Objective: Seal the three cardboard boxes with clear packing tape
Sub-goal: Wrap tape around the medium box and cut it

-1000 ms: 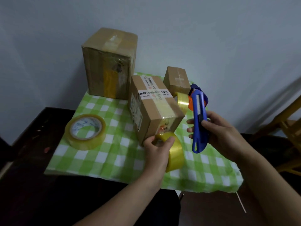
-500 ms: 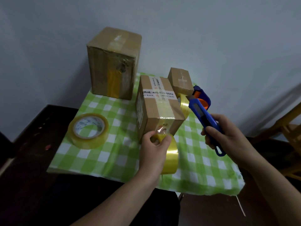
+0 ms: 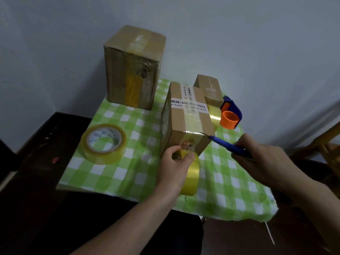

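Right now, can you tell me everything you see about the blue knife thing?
The utility knife has a slim blue handle, likely plastic, with a thin metal blade pushed out at its far tip. The right hand grips the handle's back end, so that part is hidden. The knife lies nearly flat, pointing left and slightly up. Its blade tip meets the clear tape at the near top edge of the middle cardboard box, just above the tape roll the left hand holds.
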